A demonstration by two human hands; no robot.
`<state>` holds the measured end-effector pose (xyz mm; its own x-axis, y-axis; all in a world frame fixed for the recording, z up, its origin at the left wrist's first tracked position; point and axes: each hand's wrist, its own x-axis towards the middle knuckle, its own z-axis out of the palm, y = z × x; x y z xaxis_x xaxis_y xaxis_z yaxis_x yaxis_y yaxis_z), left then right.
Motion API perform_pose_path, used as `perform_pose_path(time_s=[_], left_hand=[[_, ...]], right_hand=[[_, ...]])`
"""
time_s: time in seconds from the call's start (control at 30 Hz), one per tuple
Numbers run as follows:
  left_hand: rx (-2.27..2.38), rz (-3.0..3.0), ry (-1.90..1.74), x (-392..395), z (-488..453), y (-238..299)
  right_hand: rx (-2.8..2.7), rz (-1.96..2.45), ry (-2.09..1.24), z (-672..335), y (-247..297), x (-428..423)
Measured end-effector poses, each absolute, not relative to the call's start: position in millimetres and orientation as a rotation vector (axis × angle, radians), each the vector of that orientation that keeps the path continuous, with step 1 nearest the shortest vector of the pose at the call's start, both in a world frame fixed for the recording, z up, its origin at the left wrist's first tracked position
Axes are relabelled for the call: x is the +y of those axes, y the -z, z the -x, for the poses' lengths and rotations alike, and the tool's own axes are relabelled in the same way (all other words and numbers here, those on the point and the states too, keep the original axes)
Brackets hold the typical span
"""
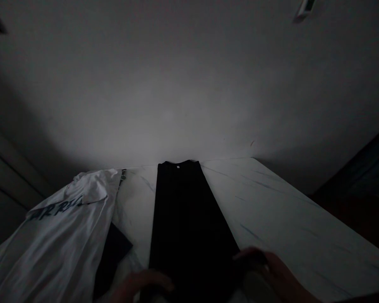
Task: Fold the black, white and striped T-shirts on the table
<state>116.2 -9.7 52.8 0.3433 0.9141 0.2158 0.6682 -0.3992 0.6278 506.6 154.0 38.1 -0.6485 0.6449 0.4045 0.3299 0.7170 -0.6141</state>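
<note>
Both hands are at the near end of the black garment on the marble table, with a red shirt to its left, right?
No: in the head view the shirt is white with dark lettering, not red. The left hand and right hand are at the black garment.

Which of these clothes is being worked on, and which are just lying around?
In hand: long black folded garment, with the left hand and right hand at its near end.
Lying about: white lettered shirt; dark cloth partly under it; white marbled table beneath everything.
</note>
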Motion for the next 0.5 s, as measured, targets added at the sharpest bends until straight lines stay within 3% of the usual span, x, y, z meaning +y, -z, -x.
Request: perform_pose_path(time_s=[0.13,0.27,0.5], left_hand=[[1.699,-1.496,-1.195,95,-100,-113],[1.729,-1.354,-1.513,232,-76,-137],[2.307,-1.314,-1.269,380,-34,-94]], right_hand=[[-2.009,1.067,-0.726,-433,-84,256],[-1.947,1.196,-0.509,-347,-102,373],[-1.995,1.524,-0.336,-276,-67,486]])
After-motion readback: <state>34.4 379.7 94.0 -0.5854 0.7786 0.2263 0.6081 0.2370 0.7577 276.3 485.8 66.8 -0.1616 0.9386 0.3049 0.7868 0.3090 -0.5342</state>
